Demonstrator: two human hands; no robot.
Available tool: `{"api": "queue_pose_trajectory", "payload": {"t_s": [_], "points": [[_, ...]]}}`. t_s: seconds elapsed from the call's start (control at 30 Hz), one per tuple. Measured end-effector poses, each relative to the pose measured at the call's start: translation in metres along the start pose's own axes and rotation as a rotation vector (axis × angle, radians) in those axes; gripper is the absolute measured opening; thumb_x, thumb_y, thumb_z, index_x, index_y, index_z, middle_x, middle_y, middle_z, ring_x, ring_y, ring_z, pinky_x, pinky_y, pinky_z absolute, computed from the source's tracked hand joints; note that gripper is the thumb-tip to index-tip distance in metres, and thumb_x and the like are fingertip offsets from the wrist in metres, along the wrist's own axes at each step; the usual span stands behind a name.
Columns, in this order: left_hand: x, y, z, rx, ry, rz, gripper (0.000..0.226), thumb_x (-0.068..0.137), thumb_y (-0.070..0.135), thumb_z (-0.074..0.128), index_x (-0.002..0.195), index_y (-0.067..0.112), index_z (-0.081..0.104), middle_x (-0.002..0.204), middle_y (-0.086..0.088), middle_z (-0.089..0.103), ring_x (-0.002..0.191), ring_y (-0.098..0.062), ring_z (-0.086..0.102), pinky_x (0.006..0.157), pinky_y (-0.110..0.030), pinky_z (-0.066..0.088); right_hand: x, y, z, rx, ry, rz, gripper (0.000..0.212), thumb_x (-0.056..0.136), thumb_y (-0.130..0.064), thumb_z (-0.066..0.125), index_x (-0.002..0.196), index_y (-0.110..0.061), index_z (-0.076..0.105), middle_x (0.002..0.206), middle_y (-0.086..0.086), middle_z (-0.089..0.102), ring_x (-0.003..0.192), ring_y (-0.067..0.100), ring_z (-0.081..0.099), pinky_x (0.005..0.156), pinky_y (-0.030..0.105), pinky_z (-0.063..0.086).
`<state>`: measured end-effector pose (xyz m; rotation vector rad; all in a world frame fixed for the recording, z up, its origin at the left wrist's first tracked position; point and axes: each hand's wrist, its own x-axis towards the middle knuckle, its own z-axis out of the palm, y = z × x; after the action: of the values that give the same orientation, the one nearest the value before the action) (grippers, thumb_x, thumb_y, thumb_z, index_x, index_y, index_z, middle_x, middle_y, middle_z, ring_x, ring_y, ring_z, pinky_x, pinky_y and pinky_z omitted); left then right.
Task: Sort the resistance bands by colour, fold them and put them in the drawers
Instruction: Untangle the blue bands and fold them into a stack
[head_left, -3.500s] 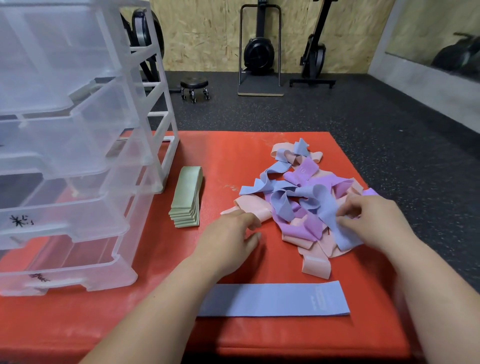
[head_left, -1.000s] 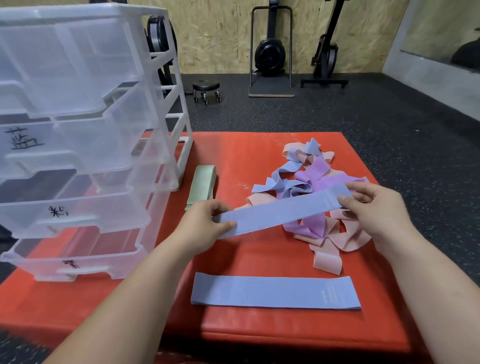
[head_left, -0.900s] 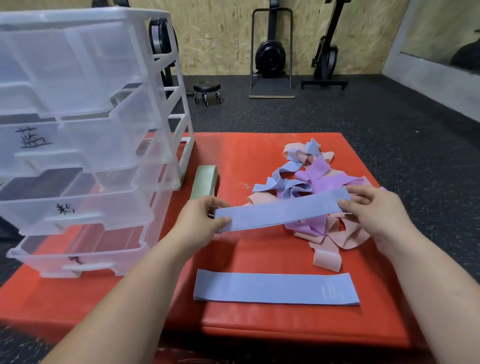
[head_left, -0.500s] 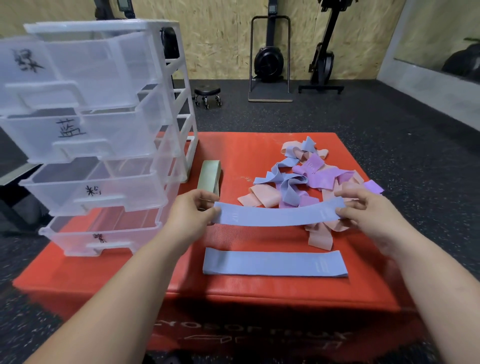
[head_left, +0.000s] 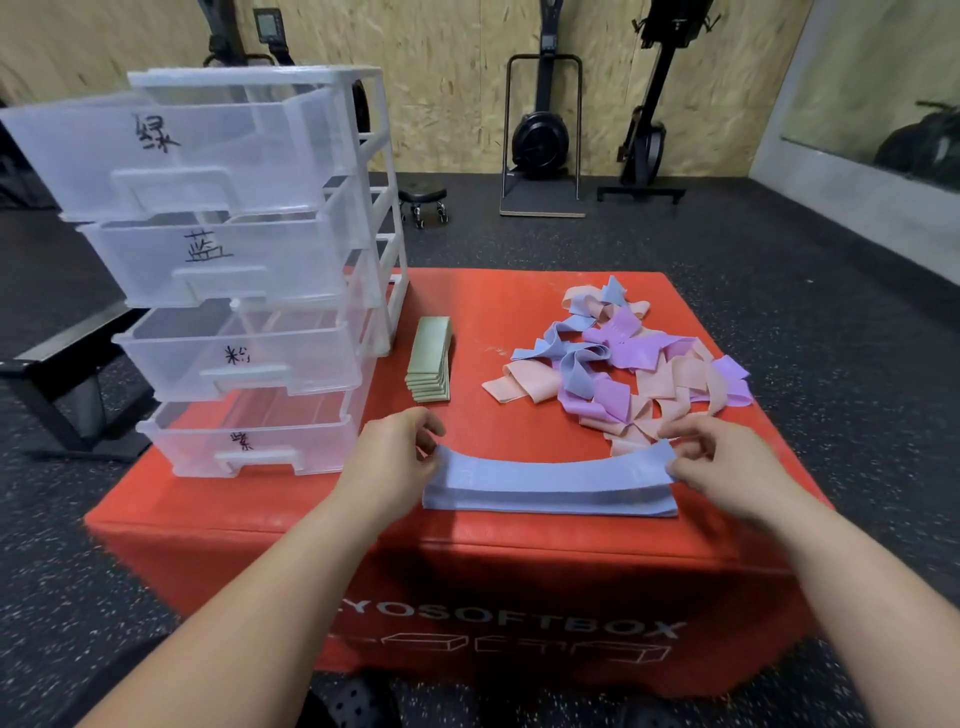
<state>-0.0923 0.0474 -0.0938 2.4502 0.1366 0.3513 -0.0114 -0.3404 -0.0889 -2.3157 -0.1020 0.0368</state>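
A blue resistance band (head_left: 550, 470) is stretched flat between my hands, low over a second blue band (head_left: 550, 503) lying near the front edge of the red soft box (head_left: 322, 525). My left hand (head_left: 392, 457) pinches its left end and my right hand (head_left: 727, 462) pinches its right end. A tangled pile of pink, purple and blue bands (head_left: 623, 369) lies behind them on the right. A stack of folded green bands (head_left: 430, 358) sits beside the clear plastic drawer unit (head_left: 234, 270), whose four labelled drawers are pulled out.
The drawer unit fills the left part of the box top. Around the box is dark rubber gym floor (head_left: 779, 260). A small wheeled stool (head_left: 423, 200) and exercise machines (head_left: 540, 135) stand by the far wooden wall. A black bench frame (head_left: 57, 364) is at the left.
I pulled a blue band out of the pile, stretched it between both hands and lowered it toward me onto the blue band lying at the front. The camera view pulled back.
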Motion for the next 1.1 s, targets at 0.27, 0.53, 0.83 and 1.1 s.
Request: {"api": "queue_pose_trajectory", "payload": {"t_s": [0.27,0.53,0.83,1.1], "points": [[-0.007,-0.007,0.007,0.255,-0.089,0.060,0.029,0.085,0.014,0.071,0.110,0.026,0.072,0.095,0.006,0.067,0.092,-0.024,0.066,0.080,-0.040,0.057,-0.016,0.000,0.012,-0.255,-0.050,-0.084,0.044,0.070,-0.010,0.078,0.106,-0.036,0.073,0.086,-0.011,0.069,0.073,0.007,0.064,0.065,0.022,0.043],[-0.002,-0.014,0.001,0.227,-0.233,0.168,0.054,0.084,0.045,0.083,0.132,0.032,0.065,0.122,0.010,0.063,0.108,-0.015,0.062,0.096,-0.037,0.053,-0.014,0.006,-0.005,-0.345,-0.206,-0.268,0.050,0.070,-0.028,0.092,0.113,-0.040,0.070,0.116,-0.019,0.064,0.103,0.003,0.061,0.087,0.019,0.044],[-0.001,-0.017,-0.005,0.318,-0.333,0.241,0.066,0.075,0.045,0.087,0.135,0.036,0.062,0.126,0.015,0.064,0.115,-0.012,0.060,0.097,-0.033,0.049,-0.010,0.005,-0.006,-0.452,-0.238,-0.308,0.057,0.066,-0.033,0.096,0.118,-0.039,0.072,0.113,-0.020,0.069,0.103,0.005,0.065,0.095,0.028,0.051],[0.004,-0.017,-0.005,0.319,-0.363,0.245,0.068,0.075,0.049,0.088,0.137,0.039,0.061,0.126,0.018,0.063,0.115,-0.009,0.057,0.098,-0.033,0.051,-0.006,0.007,-0.006,-0.450,-0.262,-0.278,0.062,0.062,-0.038,0.097,0.118,-0.042,0.071,0.113,-0.021,0.069,0.104,0.001,0.064,0.095,0.027,0.051]]}}
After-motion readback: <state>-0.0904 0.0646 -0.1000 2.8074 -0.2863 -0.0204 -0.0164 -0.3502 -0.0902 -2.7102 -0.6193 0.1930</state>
